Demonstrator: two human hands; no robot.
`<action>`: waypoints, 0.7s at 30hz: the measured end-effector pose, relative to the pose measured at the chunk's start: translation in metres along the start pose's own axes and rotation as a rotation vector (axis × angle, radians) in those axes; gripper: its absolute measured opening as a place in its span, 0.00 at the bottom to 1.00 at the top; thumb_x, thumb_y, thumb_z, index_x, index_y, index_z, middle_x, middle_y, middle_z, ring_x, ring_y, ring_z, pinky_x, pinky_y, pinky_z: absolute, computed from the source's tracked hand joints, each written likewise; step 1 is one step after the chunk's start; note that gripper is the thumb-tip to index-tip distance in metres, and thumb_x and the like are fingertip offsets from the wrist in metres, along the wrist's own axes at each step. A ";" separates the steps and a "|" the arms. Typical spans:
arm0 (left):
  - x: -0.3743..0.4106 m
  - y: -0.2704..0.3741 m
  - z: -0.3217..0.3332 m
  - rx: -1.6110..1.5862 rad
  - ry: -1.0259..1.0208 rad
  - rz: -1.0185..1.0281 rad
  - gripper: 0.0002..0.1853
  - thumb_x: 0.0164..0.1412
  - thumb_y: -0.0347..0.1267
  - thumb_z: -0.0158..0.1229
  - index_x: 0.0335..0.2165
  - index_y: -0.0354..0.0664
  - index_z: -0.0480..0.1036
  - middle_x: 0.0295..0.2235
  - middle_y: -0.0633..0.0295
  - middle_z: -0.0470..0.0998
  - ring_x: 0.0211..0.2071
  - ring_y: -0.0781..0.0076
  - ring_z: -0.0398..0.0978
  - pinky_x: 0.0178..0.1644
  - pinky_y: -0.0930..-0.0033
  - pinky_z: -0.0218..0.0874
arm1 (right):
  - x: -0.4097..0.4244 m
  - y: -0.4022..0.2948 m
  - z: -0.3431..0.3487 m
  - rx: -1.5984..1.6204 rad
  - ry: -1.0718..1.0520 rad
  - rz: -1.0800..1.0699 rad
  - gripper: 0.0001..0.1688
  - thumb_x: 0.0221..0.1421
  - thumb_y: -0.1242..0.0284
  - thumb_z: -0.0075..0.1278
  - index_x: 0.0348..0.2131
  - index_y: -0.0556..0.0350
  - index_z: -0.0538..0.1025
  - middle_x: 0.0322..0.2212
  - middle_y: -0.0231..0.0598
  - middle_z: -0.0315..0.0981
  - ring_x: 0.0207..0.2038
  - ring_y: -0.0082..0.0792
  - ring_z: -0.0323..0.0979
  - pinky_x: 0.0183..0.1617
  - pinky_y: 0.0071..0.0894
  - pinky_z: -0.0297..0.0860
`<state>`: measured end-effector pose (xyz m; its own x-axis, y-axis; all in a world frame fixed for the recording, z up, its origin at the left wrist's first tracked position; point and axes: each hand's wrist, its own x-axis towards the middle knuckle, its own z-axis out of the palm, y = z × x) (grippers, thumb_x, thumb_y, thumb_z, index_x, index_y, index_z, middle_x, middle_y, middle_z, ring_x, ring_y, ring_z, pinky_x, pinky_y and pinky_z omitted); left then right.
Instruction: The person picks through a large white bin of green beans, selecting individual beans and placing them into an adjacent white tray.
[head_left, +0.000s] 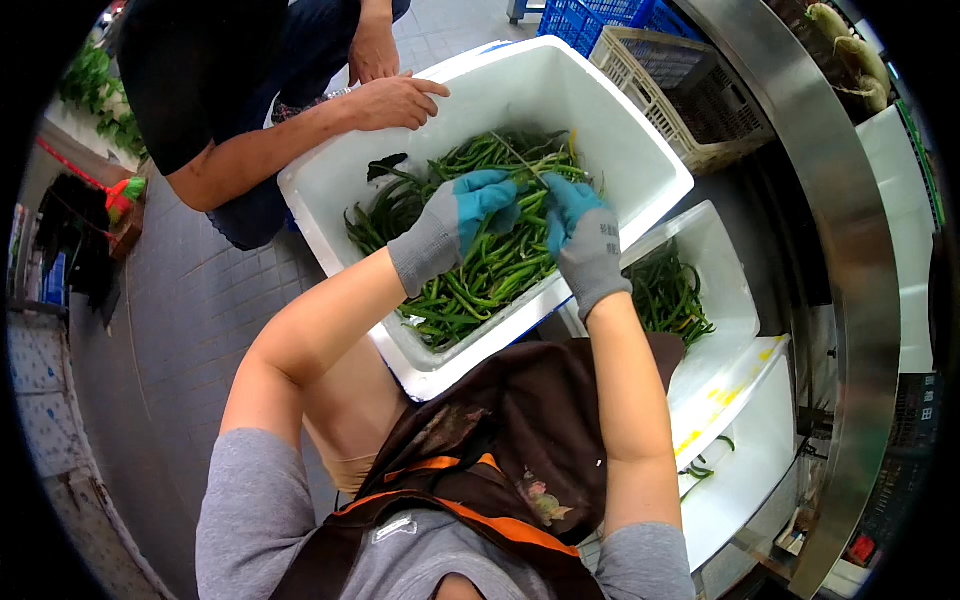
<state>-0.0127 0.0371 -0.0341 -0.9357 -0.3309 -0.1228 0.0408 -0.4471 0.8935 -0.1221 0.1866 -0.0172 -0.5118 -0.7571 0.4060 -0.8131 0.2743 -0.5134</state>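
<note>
Long green chili peppers fill the lower part of a white foam box before me. Both my hands wear grey knit gloves with teal-coated fingers. My left hand is over the middle of the pile with its fingers curled; whether it grips a pepper is hidden. Just right of it, my right hand has thumb and fingers bent together. A thin, long pepper or stalk runs up and left from its fingertips. The two hands are close together, fingertips facing each other.
Another person's hand rests on the box's left rim. At right, a second foam box holds more peppers; below it, another white box contains a few. A cream plastic crate and blue crate stand beyond, beside a metal counter edge.
</note>
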 end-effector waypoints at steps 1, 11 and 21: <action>0.002 -0.004 -0.001 0.001 0.014 -0.019 0.21 0.56 0.31 0.52 0.45 0.28 0.64 0.28 0.59 0.72 0.28 0.72 0.69 0.34 0.75 0.61 | 0.000 0.000 -0.001 -0.033 -0.011 0.007 0.24 0.45 0.83 0.45 0.45 0.51 0.71 0.30 0.45 0.71 0.32 0.46 0.72 0.35 0.37 0.68; -0.004 -0.002 -0.001 -0.200 0.151 -0.074 0.16 0.56 0.32 0.53 0.42 0.36 0.67 0.29 0.60 0.72 0.29 0.73 0.71 0.36 0.70 0.67 | -0.006 0.013 0.006 -0.022 -0.028 0.045 0.23 0.46 0.77 0.48 0.45 0.46 0.71 0.33 0.48 0.70 0.34 0.48 0.70 0.36 0.42 0.67; -0.005 0.013 -0.017 -0.095 -0.071 0.254 0.15 0.59 0.31 0.49 0.41 0.31 0.68 0.28 0.60 0.73 0.25 0.73 0.71 0.31 0.75 0.65 | -0.016 0.036 -0.002 -0.215 -0.081 0.253 0.20 0.47 0.80 0.46 0.43 0.51 0.74 0.37 0.50 0.72 0.38 0.47 0.73 0.42 0.38 0.69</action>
<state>-0.0019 0.0186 -0.0293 -0.9134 -0.3848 0.1330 0.3064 -0.4346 0.8469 -0.1437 0.2099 -0.0408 -0.6884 -0.6911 0.2202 -0.7071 0.5719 -0.4158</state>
